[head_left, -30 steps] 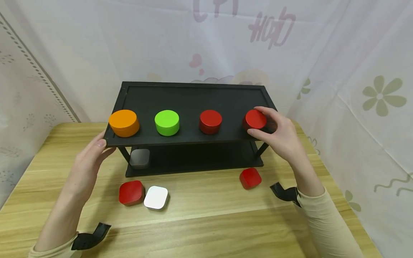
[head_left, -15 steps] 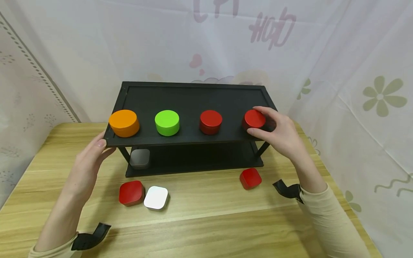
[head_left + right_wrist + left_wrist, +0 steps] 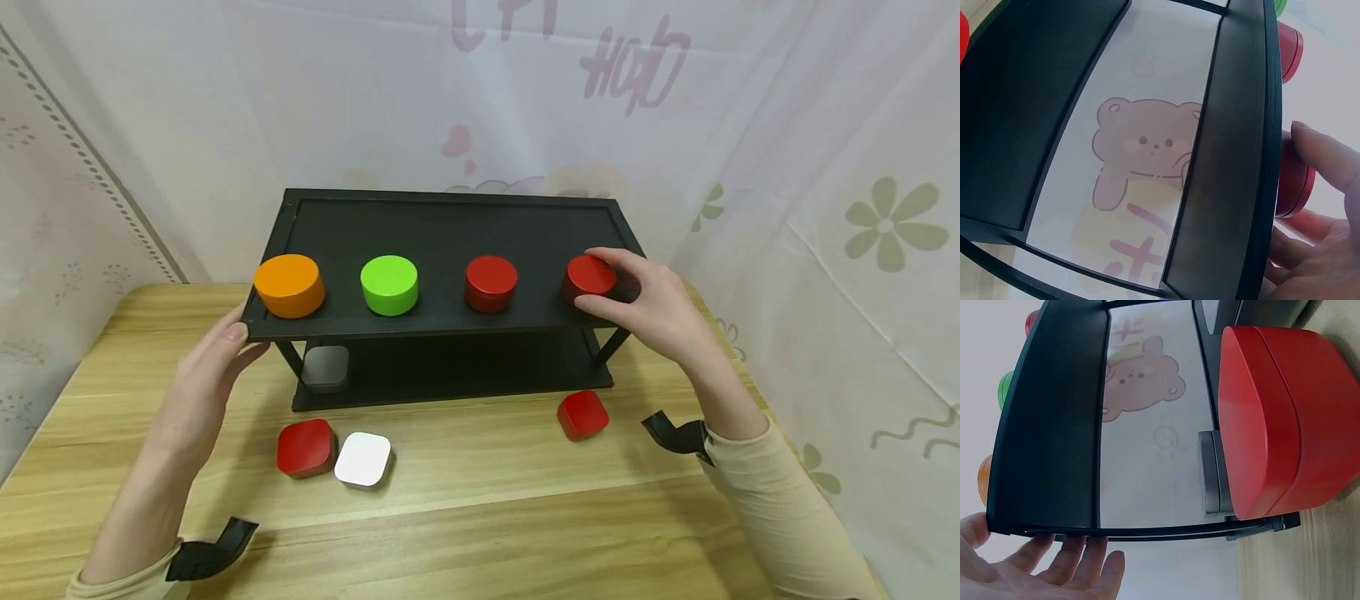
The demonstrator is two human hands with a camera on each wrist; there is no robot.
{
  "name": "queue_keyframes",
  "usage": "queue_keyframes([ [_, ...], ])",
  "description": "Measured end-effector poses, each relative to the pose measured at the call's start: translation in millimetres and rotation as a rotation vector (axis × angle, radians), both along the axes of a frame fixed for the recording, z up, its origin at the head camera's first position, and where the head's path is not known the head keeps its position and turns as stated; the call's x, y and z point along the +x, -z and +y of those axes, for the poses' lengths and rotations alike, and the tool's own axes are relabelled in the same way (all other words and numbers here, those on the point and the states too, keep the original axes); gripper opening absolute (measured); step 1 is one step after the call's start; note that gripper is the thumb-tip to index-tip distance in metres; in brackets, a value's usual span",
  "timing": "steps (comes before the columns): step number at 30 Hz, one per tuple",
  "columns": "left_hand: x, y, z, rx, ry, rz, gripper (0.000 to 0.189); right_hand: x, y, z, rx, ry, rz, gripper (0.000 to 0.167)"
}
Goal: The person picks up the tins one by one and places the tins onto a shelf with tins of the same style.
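Note:
A black two-tier shelf (image 3: 450, 229) stands on the table. My right hand (image 3: 656, 312) holds a round red box (image 3: 588, 277) between thumb and fingers at the right of the top tier. To its left, a second round red box (image 3: 491, 283), a green round box (image 3: 389, 285) and an orange round box (image 3: 289, 286) form a row. My left hand (image 3: 198, 387) grips the shelf's left front corner, with its thumb at the top edge and its fingers (image 3: 1088, 562) against the end.
A grey squarish box (image 3: 326, 369) sits on the lower tier at left. On the wooden table (image 3: 480, 533), in front of the shelf, lie a red squarish box (image 3: 306, 448), a white one (image 3: 363, 460) and another red one (image 3: 582, 415). A printed curtain (image 3: 375, 100) hangs behind.
The held red box and my right fingers have shifted very slightly left, while the right forearm has swung a little outward to the right. My left hand has stayed put.

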State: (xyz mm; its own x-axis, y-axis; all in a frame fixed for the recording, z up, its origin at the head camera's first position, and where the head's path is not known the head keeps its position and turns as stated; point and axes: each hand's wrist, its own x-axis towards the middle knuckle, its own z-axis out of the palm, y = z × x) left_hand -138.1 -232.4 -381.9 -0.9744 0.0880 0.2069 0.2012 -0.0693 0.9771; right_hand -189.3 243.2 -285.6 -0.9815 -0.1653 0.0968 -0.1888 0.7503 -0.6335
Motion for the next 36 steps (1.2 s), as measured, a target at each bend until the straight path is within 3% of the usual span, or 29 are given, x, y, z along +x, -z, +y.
queue_keyframes([
  [14, 0.1, -0.2, -0.3, 0.007, -0.002, -0.003, 0.046, -5.7, -5.9, 3.9, 0.048, -0.038, -0.050, 0.063],
  [23, 0.9, -1.0, 0.2, -0.003, 0.006, -0.005, 0.046, -5.0, -3.5, 5.2, 0.040, -0.034, -0.043, 0.061],
  [36, 0.0, 0.9, -1.4, 0.013, 0.005, 0.005, 0.045, 1.1, -2.1, 4.0, -0.021, -0.044, -0.044, 0.073],
])
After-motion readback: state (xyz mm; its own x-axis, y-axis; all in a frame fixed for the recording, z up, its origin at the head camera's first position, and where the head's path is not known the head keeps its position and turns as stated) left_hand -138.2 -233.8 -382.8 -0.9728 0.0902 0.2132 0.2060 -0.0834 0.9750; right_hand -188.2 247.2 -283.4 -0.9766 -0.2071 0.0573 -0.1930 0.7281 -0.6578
